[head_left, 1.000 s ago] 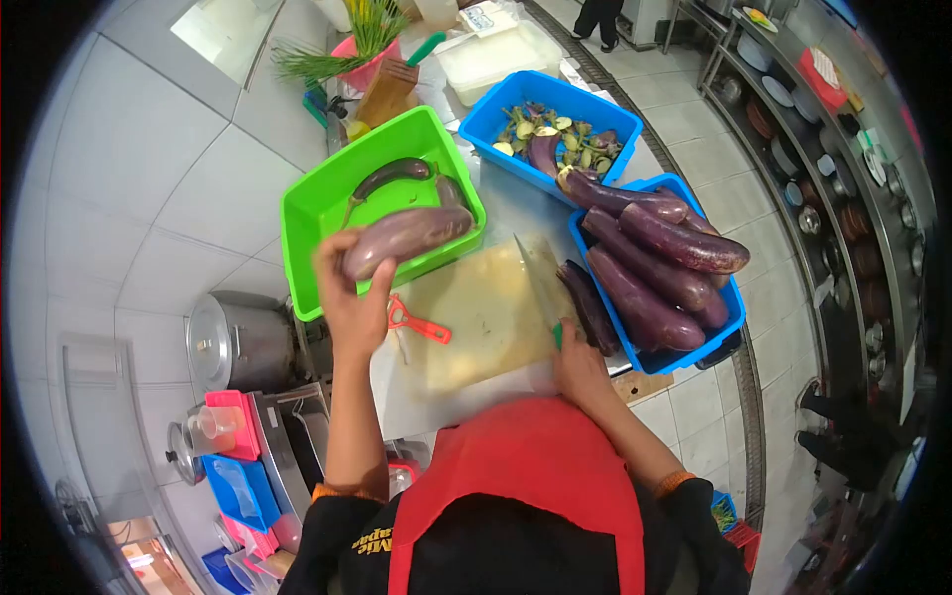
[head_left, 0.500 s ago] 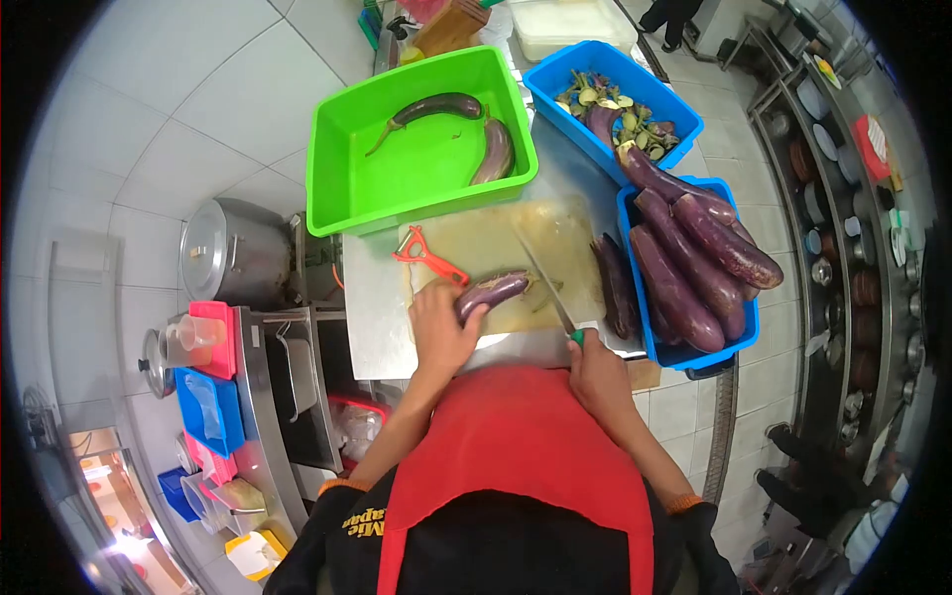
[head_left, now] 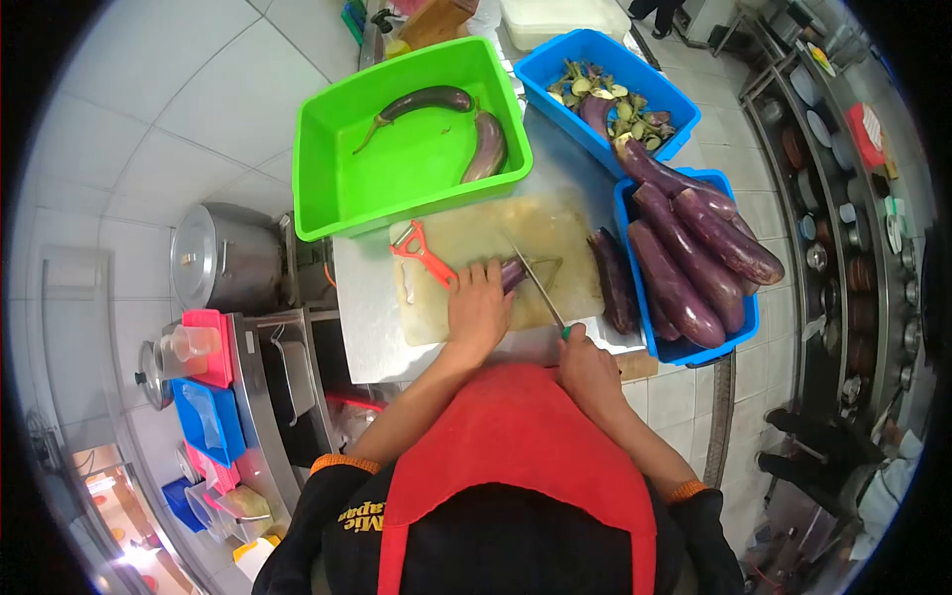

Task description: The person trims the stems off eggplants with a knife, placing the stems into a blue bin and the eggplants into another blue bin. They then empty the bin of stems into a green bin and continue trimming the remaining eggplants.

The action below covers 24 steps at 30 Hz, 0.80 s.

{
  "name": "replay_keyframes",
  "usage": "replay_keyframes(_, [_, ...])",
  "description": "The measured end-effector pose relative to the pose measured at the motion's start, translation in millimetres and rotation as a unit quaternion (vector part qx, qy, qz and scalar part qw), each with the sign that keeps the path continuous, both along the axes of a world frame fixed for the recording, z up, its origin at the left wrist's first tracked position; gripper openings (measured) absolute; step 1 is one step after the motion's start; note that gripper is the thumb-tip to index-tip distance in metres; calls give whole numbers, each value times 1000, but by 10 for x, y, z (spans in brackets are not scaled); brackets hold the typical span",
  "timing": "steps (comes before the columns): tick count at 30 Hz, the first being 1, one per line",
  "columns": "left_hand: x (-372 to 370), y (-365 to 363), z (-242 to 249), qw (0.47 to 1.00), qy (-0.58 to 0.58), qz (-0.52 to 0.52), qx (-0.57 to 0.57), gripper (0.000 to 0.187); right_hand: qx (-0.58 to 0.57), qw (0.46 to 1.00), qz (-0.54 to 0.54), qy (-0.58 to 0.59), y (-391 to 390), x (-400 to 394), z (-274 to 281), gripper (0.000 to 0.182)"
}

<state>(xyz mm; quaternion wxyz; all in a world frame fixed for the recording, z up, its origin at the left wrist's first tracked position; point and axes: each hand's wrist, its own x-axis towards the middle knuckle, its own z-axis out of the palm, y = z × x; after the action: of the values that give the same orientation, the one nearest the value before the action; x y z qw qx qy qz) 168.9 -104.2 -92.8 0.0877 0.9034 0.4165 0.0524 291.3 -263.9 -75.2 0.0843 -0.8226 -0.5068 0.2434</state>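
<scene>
On the cutting board (head_left: 436, 315), my left hand (head_left: 479, 305) lies over a purple eggplant (head_left: 513, 275), fingers curled round it and hiding most of it. The eggplant's stem end shows to the right of my fingers. In my right hand (head_left: 590, 365) is a knife (head_left: 540, 283) with a green handle; its blade slants up and left across the board, overlapping the stem end in this view. A red peeler (head_left: 428, 254) rests at the board's left, close to my left fingertips. Another dark eggplant (head_left: 615, 283) lies along the board's right edge.
Behind the board stands a green tub (head_left: 397, 169) with two eggplants. At the back right, a blue tub (head_left: 565, 129) holds cut eggplant ends; a nearer blue tub (head_left: 699, 355) is heaped with whole eggplants. A large lidded pot (head_left: 233, 258) stands left, and metal shelving (head_left: 843, 248) lines the right.
My left hand has shifted right along the eggplant and now covers more of it. The knife stays in my right hand, its blade nearer the eggplant. The view has moved slightly.
</scene>
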Motion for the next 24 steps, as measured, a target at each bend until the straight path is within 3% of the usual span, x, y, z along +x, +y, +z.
replay_keyframes(8, [15,-32,-89,999,6,3,45,54,-43,999,-4,24,258,33,-131,17])
replay_keyframes(14, [53,11,7,999,38,36,-16,53,-39,998,-6,43,665,48,-376,19])
replay_keyframes(21, [-22,83,-64,999,4,50,-7,51,-93,993,-15,68,-22,78,-138,26])
replay_keyframes(24, [-68,246,-6,998,-29,27,-58,52,-82,995,-12,63,-26,118,-227,28])
